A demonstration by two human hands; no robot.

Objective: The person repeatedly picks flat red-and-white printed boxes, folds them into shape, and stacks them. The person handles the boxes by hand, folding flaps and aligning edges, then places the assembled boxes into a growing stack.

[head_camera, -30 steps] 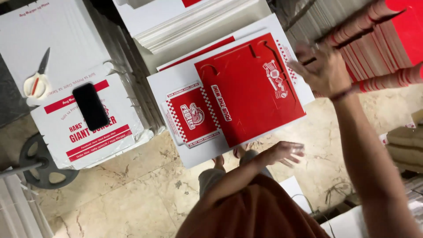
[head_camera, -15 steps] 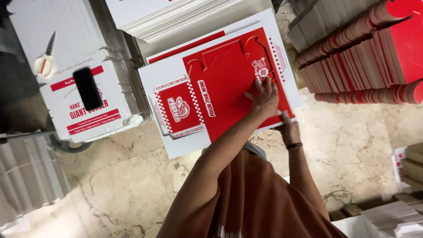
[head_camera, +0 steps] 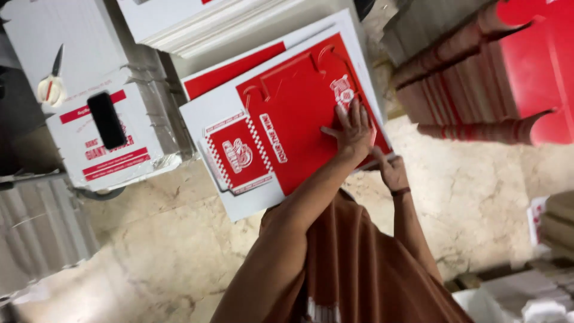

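Observation:
A flat red cardboard box blank [head_camera: 299,113] lies on top of a pile of white and red printed sheets [head_camera: 239,203]. My left hand [head_camera: 354,130] rests flat on the blank's right part, fingers spread. My right hand [head_camera: 391,170], with a dark band at the wrist, holds the blank's near right edge just below the left hand. Both brown-sleeved arms reach forward from the bottom of the view.
A tall stack of red blanks [head_camera: 478,78] stands at the right. At the left, scissors [head_camera: 51,84] and a black phone [head_camera: 106,119] lie on white printed boxes [head_camera: 119,161]. White sheets [head_camera: 239,24] are piled at the top; grey sheets [head_camera: 42,227] lie on the stone floor [head_camera: 179,257].
My right hand left the red stack at the right and came down to the blank's edge. My left hand moved up from near my body onto the blank.

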